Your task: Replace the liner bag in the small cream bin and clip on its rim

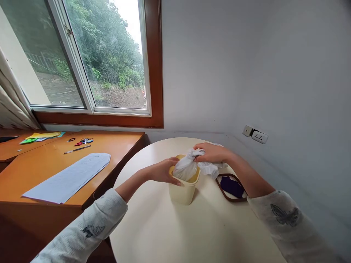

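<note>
A small cream-yellow bin (182, 193) stands upright on the round pale table (153, 226). My left hand (164, 170) grips the bin's left rim, with the thumb and fingers around its edge. A white plastic bag (187, 166), bunched and twisted at the top, sits partly inside the bin. My right hand (211, 152) is closed on the twisted neck of this bag, above the bin's far right edge. More crumpled white plastic (210, 170) lies behind the bin, under my right hand; whether it belongs to the same bag I cannot tell.
A brown-rimmed tray or frame (233, 200) with a dark purple item (232, 186) lies right of the bin. On the wooden desk (120, 142) at left are papers (71, 177), a pen (77, 149) and keys (84, 141). A wall socket (259, 137) is at right.
</note>
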Motion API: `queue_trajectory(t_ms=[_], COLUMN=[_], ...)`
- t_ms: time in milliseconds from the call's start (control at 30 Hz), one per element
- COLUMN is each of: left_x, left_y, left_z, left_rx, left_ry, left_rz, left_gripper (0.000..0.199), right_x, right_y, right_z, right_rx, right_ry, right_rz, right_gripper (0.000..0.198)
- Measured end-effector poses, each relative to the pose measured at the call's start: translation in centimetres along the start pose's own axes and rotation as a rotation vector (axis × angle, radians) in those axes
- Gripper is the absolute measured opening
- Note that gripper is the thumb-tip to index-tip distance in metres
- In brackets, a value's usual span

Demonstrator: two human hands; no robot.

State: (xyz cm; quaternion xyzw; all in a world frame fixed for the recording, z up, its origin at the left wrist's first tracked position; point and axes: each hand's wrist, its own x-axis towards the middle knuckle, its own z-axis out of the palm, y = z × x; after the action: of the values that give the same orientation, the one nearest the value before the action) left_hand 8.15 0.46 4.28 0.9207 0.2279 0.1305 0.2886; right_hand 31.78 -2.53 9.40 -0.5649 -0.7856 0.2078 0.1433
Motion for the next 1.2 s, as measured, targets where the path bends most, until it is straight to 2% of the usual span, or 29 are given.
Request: queue_trajectory(t_ms=[67, 167, 233, 300, 367, 433, 500, 567, 633, 700, 867, 1033, 1133, 1200], left_x=[-0.3, -0.4, -0.3, -0.1, 0.3, 0.7, 1.0, 1.1, 0.9, 0.6, -0.5, -2.0, -3.0, -3.6], left_y=[0.4, 1.5, 2.9, 4.4, 5.7, 6.2, 5.8, 5.0, 4.1, 3.4, 2.5, 1.2, 0.1, -0.4], left_z=[-0.5, -1.0, -0.7, 0.1, 1.0, 1.8, 2.2, 2.1, 1.7, 1.2, 0.0, -1.5, -2.1, -2.4], left_rx=[0.010, 0.010, -0.038, -0.086, -0.083, -0.070, -0.102, -0.196, -0.323, -0.425, -0.604, -0.894, -0.998, -1.031], left_ry=[0.116, 0.419, 0.514, 0.465, 0.416, 0.453, 0.507, 0.531, 0.521, 0.507, 0.540, 0.509, 0.497, 0.542], left_rz=[-0.012, -0.064, -0.088, -0.102, -0.115, -0.118, -0.112, -0.113, -0.127, -0.145, -0.135, -0.225, -0.279, -0.317], left_gripper=[0.058, 0.031, 0.025, 0.028, 0.041, 0.051, 0.035, 0.018, 0.016, 0.018, 0.024, 0.020, 0.010, 0.007], right_x=[-0.1, 0.1, 0.1, 0.1, 0.0, -0.2, -0.6, -1.0, -1.5, -1.9, -2.4, -3.2, -3.9, -4.4], right_y=[-0.1, -0.2, -0.6, -1.2, -1.8, -2.4, -2.7, -2.7, -2.4, -1.8, 0.0, 2.0, 2.9, 3.5], right_z=[0.3, 0.9, 1.3, 1.7, 2.0, 2.1, 2.0, 1.7, 1.3, 1.0, 0.3, -0.3, -0.7, -0.9], right_rx=[-0.020, -0.024, -0.012, 0.027, 0.105, 0.217, 0.351, 0.478, 0.572, 0.612, 0.611, 0.627, 0.625, 0.631], right_ry=[0.058, 0.147, 0.186, 0.188, 0.158, 0.125, 0.081, 0.022, -0.034, -0.052, 0.039, 0.134, 0.120, 0.096], right_rz=[0.028, 0.072, 0.108, 0.130, 0.111, 0.051, -0.014, -0.048, -0.055, -0.049, 0.003, 0.079, 0.071, 0.081], right_gripper=[0.030, 0.037, 0.043, 0.046, 0.045, 0.042, 0.044, 0.055, 0.068, 0.071, 0.046, 0.027, 0.022, 0.023])
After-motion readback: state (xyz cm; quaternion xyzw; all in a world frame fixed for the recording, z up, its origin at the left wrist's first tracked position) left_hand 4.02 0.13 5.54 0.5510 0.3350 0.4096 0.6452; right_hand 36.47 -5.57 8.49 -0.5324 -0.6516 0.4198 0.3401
